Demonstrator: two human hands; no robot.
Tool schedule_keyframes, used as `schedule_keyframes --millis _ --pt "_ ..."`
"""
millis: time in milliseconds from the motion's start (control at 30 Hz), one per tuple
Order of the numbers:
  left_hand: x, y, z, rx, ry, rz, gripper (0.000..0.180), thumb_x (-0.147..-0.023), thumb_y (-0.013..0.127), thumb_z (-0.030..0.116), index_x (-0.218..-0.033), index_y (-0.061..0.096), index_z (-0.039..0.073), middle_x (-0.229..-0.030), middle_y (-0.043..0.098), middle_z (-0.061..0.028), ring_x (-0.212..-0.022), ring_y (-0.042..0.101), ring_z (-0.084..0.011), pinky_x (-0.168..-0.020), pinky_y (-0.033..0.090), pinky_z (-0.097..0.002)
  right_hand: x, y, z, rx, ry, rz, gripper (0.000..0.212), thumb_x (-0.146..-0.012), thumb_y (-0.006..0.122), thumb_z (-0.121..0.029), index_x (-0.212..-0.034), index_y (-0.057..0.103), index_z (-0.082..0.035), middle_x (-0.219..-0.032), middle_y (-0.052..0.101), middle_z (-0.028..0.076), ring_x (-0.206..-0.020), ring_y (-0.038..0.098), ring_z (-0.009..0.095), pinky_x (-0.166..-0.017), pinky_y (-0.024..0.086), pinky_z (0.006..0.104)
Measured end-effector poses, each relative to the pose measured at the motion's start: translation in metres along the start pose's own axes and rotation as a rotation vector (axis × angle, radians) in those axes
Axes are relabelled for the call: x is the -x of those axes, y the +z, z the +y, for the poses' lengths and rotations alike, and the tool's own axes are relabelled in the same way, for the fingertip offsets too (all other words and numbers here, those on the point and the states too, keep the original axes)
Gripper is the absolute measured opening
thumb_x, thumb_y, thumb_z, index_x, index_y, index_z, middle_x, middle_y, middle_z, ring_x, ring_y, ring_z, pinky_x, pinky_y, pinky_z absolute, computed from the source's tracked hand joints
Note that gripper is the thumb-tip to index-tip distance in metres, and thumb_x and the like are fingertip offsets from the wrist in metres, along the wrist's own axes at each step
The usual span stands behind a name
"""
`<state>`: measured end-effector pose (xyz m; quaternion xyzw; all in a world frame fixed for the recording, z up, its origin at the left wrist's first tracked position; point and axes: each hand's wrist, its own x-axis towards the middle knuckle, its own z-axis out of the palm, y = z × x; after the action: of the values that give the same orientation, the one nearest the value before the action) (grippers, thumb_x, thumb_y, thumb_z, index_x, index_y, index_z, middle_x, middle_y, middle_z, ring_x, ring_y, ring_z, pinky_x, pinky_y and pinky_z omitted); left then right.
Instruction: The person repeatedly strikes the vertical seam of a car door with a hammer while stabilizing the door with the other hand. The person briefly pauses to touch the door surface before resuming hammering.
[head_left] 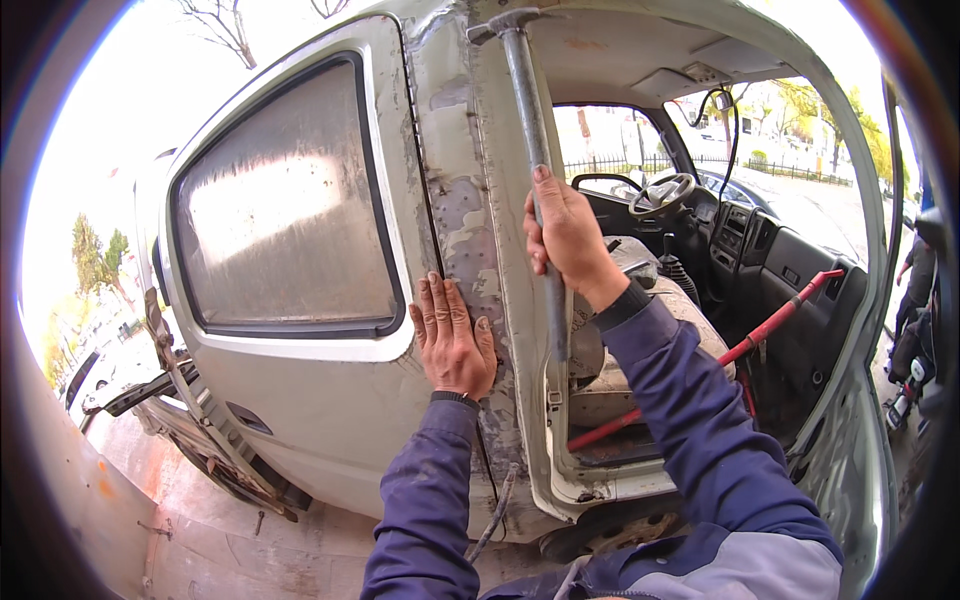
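Observation:
My right hand [573,232] is wrapped round the metal handle of a hammer [524,95], which stands nearly upright with its head at the top. The hammer is in front of the front door opening of a vehicle cab. Flat against the cab's side lies my left hand [455,345], fingers stretched out. It covers the seam between the rear door [290,390] and the scraped, patchy door pillar [465,215]. The pillar shows bare metal and peeling paint. Under my left palm the surface is hidden.
Through the door opening a red bar [765,328] slants across the cab, past the seat [640,355], steering wheel [662,195] and dashboard [745,240]. A hose-like piece [495,515] hangs low by the seam. A person in dark clothes [915,270] is at the far right.

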<state>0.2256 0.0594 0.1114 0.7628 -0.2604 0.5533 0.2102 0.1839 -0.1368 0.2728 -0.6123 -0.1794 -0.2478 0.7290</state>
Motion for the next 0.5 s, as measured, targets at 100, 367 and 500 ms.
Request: schedule_keyframes --millis 100,367,500 --pt "0.000 0.000 -0.001 0.006 0.004 -0.002 0.077 -0.107 0.056 0.023 -0.173 0.030 -0.007 -0.182 0.028 -0.0266 -0.171 0.023 -0.0432 -0.139 0.011 -0.0561 -0.017 -0.021 -0.035 0.372 -0.209 -0.036 0.054 -0.118 0.051 -0.055 -0.100 0.060 -0.005 -0.068 0.057 -0.001 -0.052 0.057 0.010 -0.046 0.049 0.0306" --pt "0.000 -0.001 -0.003 0.029 0.004 0.012 0.077 -0.109 0.057 0.027 -0.174 0.030 -0.006 -0.182 0.028 -0.0256 -0.171 0.024 -0.0423 -0.139 0.011 -0.0554 -0.095 -0.038 -0.092 1.151 -0.839 0.195 0.050 -0.116 0.058 -0.048 -0.098 0.060 -0.001 -0.075 0.069 0.027 -0.074 0.070 0.052 -0.068 0.055 0.0559" --pt "-0.001 -0.002 -0.002 0.038 -0.004 0.008 0.077 -0.109 0.057 0.029 -0.173 0.032 -0.007 -0.182 0.029 -0.0252 -0.171 0.024 -0.0414 -0.139 0.011 -0.0552 -0.101 -0.044 -0.103 1.250 -0.728 0.253 0.053 -0.116 0.056 -0.051 -0.099 0.062 -0.001 -0.077 0.071 0.028 -0.079 0.072 0.053 -0.072 0.056 0.0576"
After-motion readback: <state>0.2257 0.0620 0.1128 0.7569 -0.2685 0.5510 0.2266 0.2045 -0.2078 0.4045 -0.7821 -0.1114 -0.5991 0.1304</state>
